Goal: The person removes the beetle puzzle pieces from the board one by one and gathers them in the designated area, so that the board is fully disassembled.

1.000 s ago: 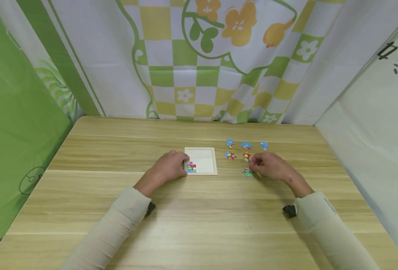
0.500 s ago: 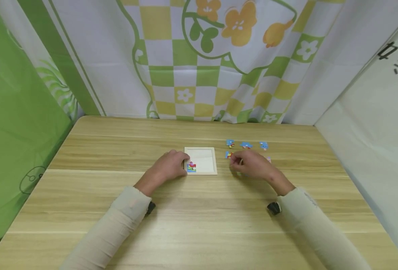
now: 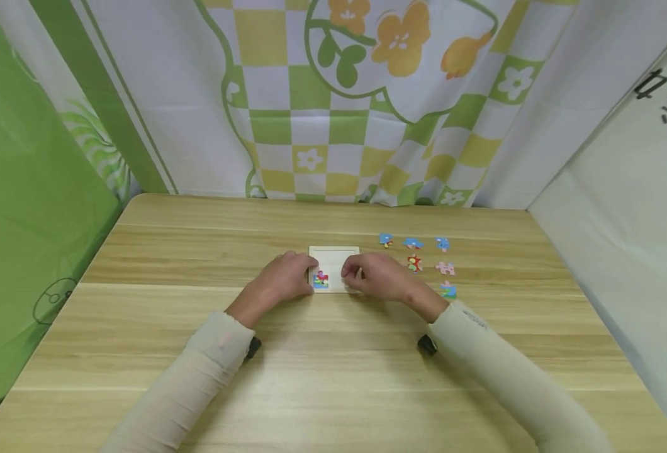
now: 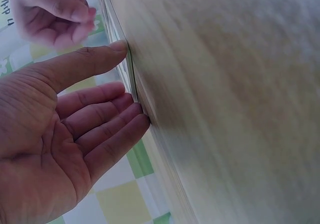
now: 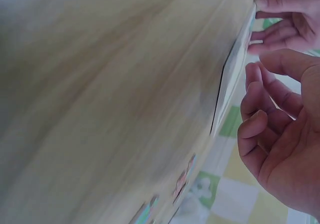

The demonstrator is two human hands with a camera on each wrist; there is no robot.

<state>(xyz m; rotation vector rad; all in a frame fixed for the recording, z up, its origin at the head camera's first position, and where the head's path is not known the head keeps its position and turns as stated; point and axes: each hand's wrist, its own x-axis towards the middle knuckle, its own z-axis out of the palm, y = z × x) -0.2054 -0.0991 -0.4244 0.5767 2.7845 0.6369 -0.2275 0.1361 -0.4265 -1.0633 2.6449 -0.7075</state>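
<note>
A square wooden puzzle frame (image 3: 353,292) lies on the table with joined, colourful puzzle pieces (image 3: 321,280) in its near left corner. My left hand (image 3: 284,279) rests against the frame's left side, thumb and fingers spread apart along the edge. In the left wrist view, the fingers of my left hand (image 4: 75,119) look fairly straight. Over the frame's right side, my right hand (image 3: 381,277) brings thumb and forefinger together in a pinch. The fingertips of my right hand (image 5: 282,114) hide what is between them; a small puzzle piece appears to be pinched there.
Right of the frame lie several loose puzzle pieces: blue ones (image 3: 413,243) in the far row, a red one (image 3: 414,263), a pink one (image 3: 445,268) and a green-blue one (image 3: 448,290). A patterned curtain (image 3: 328,126) hangs behind the table (image 3: 333,365).
My right hand has moved left from the loose pieces to the frame, uncovering the red, pink and green-blue pieces. My left hand has stayed at the frame's left edge.
</note>
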